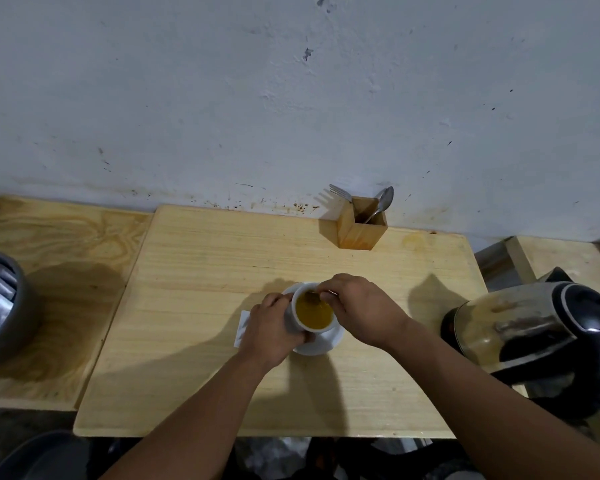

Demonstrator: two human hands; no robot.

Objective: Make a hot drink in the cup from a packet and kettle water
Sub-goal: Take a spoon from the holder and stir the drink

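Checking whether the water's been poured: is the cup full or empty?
Full: the cup holds yellow-brown liquid almost to its rim, and the right hand dips a spoon into it.

1. You have one head-worn view, looking forward and steeply down over the pale wooden tabletop (222, 271) towards the scuffed white wall (257, 98).
2. It sits close above your forearms.

A white cup (303, 315) on a white saucer (321, 342) holds yellow-brown liquid (314, 312). The surface (222, 265) is pale wood with fine straight grain. The kettle (534, 336) is silver steel with black trim. The cutlery box (359, 227) is honey-coloured wood. The wall (291, 98) is speckled grey-white.
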